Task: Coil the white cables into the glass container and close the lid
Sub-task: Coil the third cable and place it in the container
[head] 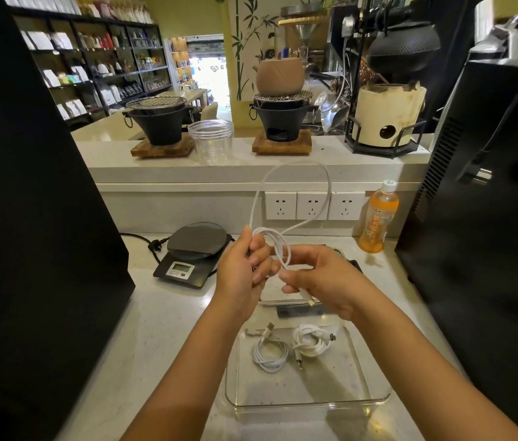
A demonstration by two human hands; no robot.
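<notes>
Nearest you, the glass container (308, 399) holds two coiled cables; your left hand (241, 272) and right hand (318, 278) both grip the third cable (280, 249) directly above its far edge.

Tea shop: stocked shelves (98, 55), charcoal stoves (157, 122), clay teapot (280, 74), scale (192, 254) on counter (162, 313).

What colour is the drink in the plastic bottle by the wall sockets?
Orange, in the white-capped plastic bottle with an orange label; it shows in the head view.

Scale (192, 254), orange bottle (378, 216) — counter (162, 313).
</notes>
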